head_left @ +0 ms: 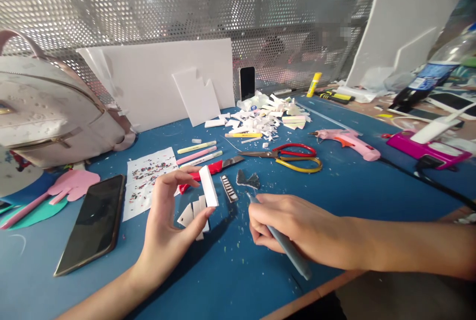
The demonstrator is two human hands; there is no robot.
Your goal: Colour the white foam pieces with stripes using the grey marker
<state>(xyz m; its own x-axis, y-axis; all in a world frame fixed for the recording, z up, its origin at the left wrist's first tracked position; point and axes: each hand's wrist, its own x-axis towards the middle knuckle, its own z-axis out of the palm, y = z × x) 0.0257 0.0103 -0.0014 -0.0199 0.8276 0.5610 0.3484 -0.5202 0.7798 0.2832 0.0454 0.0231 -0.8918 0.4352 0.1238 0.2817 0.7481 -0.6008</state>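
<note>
My left hand (167, 221) pinches a small white foam block (208, 186) between thumb and fingers, holding it upright above the blue mat (230, 270). Cut white foam pieces (191, 213) lie just under it. My right hand (293, 228) grips a grey craft knife (288, 248), its tip pointing towards a small dark cut-out (248, 179) and a striped black-and-white strip (229, 188). A red utility knife (211, 168) lies behind the block.
A black phone (92, 223) lies at left near a pink foam hand (70, 186) and a grey bag (52, 111). Red and yellow scissors (293, 157), a pink glue gun (349, 142), pastel pens (197, 151), foam scraps (271, 116) and white boards (156, 79) stand behind.
</note>
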